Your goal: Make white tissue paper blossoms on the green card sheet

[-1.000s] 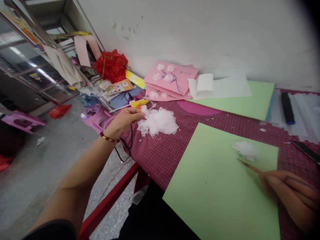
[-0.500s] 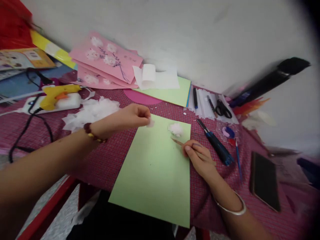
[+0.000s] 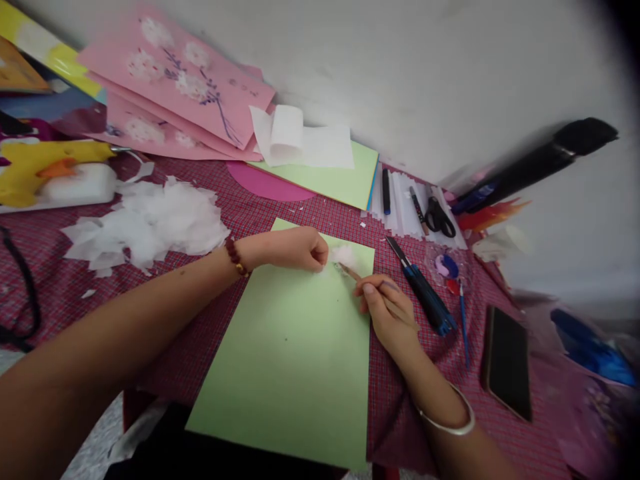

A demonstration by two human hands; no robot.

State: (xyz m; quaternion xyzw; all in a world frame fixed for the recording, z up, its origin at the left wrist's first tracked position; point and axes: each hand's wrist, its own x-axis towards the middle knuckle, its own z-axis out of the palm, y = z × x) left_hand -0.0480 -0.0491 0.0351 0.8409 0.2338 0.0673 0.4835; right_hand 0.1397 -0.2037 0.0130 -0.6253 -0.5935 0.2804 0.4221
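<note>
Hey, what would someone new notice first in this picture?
Both hands meet at the top of the green sheet: the left hand pinches a white tuft while the right hand points a stick at it. To the left, on the red checked cloth, lies a tissue pile, with pink cards by the wall behind.

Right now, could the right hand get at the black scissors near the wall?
Probably yes: the scissors lie uncovered just beyond the right hand, only a flat knife between, though it holds a pencil.
</note>
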